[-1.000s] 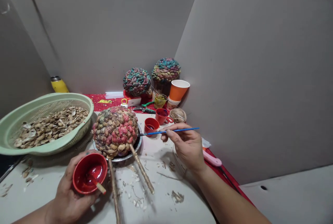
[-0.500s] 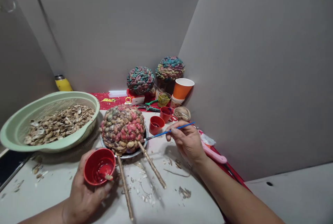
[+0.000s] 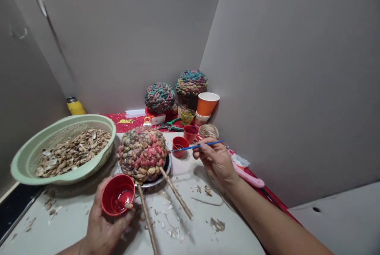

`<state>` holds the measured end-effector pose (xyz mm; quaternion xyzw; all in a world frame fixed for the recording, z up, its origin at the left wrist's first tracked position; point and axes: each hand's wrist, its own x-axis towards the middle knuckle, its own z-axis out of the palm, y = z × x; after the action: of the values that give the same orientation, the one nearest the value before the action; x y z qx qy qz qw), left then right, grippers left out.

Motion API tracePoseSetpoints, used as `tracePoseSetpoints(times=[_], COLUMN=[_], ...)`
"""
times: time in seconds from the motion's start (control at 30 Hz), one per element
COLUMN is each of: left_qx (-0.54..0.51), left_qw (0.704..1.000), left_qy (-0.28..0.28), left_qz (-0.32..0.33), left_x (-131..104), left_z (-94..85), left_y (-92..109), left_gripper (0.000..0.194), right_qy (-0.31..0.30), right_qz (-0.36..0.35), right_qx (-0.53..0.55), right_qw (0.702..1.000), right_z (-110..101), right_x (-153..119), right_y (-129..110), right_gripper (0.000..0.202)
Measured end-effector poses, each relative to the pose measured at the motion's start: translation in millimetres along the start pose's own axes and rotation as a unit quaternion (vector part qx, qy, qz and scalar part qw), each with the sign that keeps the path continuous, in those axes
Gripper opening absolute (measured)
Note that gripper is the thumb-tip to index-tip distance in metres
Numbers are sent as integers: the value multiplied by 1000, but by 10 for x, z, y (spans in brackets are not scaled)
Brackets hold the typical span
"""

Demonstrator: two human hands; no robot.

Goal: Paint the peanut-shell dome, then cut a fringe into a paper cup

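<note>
My left hand (image 3: 105,221) is wrapped round a red cup (image 3: 118,195) with some red liquid inside and a small stick-like piece at its rim. Between the fingertips of my right hand (image 3: 215,160) is a blue paintbrush (image 3: 204,144), its bristles at the right side of a domed piece covered in peanut-like shells (image 3: 142,152). Parts of the dome are pink-red, others brown or greenish. It rests in a metal bowl (image 3: 152,184), and two brown sticks (image 3: 176,193) stretch from it toward me. I cannot tell whether the bristles touch the shells.
At left stands a green colander (image 3: 20,168) of loose shells. Two more red cups (image 3: 180,144) sit behind the brush, near a twine ball (image 3: 209,131), green-handled pliers (image 3: 172,125) and orange paper cup (image 3: 207,104). Two colored domes (image 3: 160,97) stand at the back. Shell scraps (image 3: 217,224) litter the table.
The brush tip has moved up along the dome's right side, from its lower edge. My left hand still holds the cup. The whole view has shifted slightly.
</note>
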<state>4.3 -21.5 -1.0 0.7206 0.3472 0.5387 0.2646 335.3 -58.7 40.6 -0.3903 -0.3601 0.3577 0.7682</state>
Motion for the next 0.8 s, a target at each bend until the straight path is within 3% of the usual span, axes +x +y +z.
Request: tracePoseSetpoints(times=[0.27, 0.43, 0.6, 0.73, 0.8], left_qx=[65, 61, 37, -7, -25], left_qw=[998, 998, 999, 997, 994], left_qy=[16, -12, 20, 10, 49], left_qz=[22, -2, -34, -79, -92], left_x=[-24, -67, -58, -79, -93], left_z=[-27, -51, -20, 27, 70], left_y=[-151, -316, -318, -325, -358], left_gripper=[58, 62, 64, 66, 69], right_qy=[7, 1, 2, 12, 16], right_qz=[7, 6, -1, -20, -38], right_qx=[16, 25, 31, 40, 44], right_qw=[1000, 1000, 1000, 999, 998], right_z=[43, 82, 99, 83, 78], right_x=[-18, -61, -75, -43, -22], right_y=[5, 28, 66, 71, 60], right_gripper=[30, 30, 32, 33, 33])
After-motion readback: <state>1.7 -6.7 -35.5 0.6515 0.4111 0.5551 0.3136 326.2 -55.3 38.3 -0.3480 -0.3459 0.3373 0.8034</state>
